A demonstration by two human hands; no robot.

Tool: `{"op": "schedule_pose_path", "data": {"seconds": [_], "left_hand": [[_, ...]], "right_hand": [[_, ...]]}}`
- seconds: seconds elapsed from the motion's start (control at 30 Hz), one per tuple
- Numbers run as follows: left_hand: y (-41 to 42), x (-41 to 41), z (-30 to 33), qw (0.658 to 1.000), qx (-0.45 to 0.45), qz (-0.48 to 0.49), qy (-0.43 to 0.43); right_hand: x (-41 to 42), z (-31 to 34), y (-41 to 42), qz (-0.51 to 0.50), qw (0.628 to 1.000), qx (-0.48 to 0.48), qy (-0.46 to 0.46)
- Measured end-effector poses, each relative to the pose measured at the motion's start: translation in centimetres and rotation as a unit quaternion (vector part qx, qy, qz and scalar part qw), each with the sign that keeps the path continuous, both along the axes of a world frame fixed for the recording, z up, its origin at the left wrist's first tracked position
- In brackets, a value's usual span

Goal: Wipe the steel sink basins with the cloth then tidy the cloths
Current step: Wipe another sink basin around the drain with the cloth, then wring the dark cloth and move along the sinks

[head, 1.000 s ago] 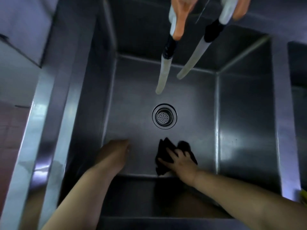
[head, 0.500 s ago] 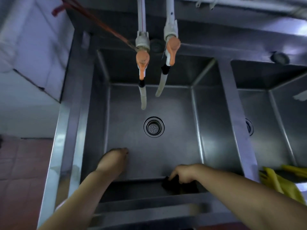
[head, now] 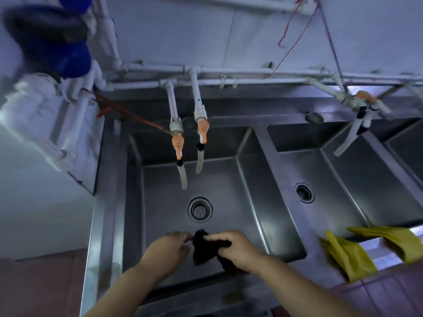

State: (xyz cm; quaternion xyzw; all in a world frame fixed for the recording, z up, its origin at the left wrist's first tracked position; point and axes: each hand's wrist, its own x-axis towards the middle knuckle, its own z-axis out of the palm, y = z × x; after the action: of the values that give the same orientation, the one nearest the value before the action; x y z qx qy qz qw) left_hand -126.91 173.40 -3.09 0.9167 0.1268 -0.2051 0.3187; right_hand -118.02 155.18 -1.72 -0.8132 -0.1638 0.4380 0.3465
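A long steel sink unit (head: 261,143) fills the view, with white wall pipes (head: 229,74) running above its back edge. The left basin (head: 229,191) lies directly below the person, the middle basin (head: 338,179) sits to its right, and only a corner of a third shows at the far right. Two taps with orange handles (head: 190,138) hang over the left basin, and its round drain (head: 200,210) sits in the floor just beyond the hands. Yellow gloves (head: 352,255), or perhaps yellow cloths, drape over the front rim of the middle basin. Both forearms reach in over the near edge of the left basin. The right hand (head: 235,248) has its fingers curled round a dark cloth (head: 203,248), which is bunched and held up above the basin floor near the front wall. The left hand (head: 169,248) sits just beside the cloth, its fingertips meeting the cloth's edge in what looks like a light pinch, though blur makes that uncertain. The step in hand seems to be regathering or refolding the cloth between wipes. To do it well, the cloth is best opened into a flat pad rather than left as a ball, so more of it meets the steel. Then it should be pressed down and drawn in overlapping strokes toward the drain, taking in the corners and side walls.
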Motion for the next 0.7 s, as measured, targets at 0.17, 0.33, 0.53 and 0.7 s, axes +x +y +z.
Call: {"op": "schedule_pose_path", "data": {"seconds": [0.17, 0.33, 0.53, 0.7], "left_hand": [[-3.9, 1.9, 4.5, 0.967, -0.237, 0.092, -0.03], [-8.1, 4.4, 7.5, 0.949, -0.275, 0.126, -0.092], [-14.3, 5.5, 9.9, 0.958, -0.265, 0.046, -0.098], [-21.8, 6.3, 11.6, 0.963, -0.238, -0.03, -0.12]], "right_hand": [[-1.6, 3.0, -1.7, -0.128, 0.977, 0.093, -0.145], [-2.0, 4.9, -4.4, -0.175, 0.955, 0.091, -0.221], [-1.6, 6.4, -10.7, -0.209, 0.949, 0.103, -0.213], [-1.3, 8.3, -19.0, -0.234, 0.935, 0.099, -0.246]]}}
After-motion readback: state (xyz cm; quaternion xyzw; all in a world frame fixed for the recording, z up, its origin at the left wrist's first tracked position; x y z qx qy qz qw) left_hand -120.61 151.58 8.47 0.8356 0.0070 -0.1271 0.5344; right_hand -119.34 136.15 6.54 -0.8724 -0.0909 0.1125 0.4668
